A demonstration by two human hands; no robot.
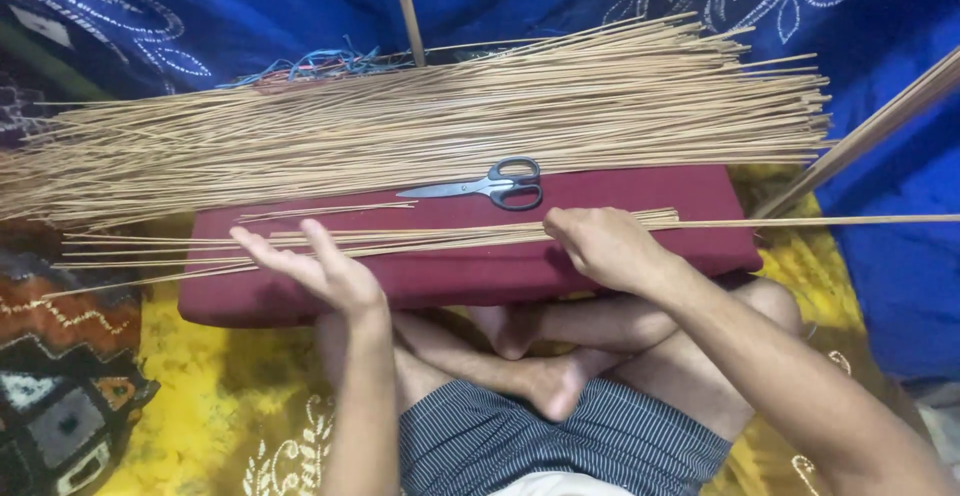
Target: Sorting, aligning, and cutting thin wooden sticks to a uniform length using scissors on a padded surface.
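While blue cloth (300, 6) drapes behind, right hand (600, 246) pinches sticks (450, 239) on maroon cushion (600, 196); left hand (310, 266) flat open.

Light is soft and even, moderately bright, seemingly from above, with saturated colour. Shadows are faint: a thin one lies under the scissors (495, 185) on the cushion (620, 256), and a darker one beneath the cushion's near edge. No glare shows. The middle is sharp; the left hand (315, 266) is slightly blurred. Straight sticks (420, 121) bow slightly toward the edges.
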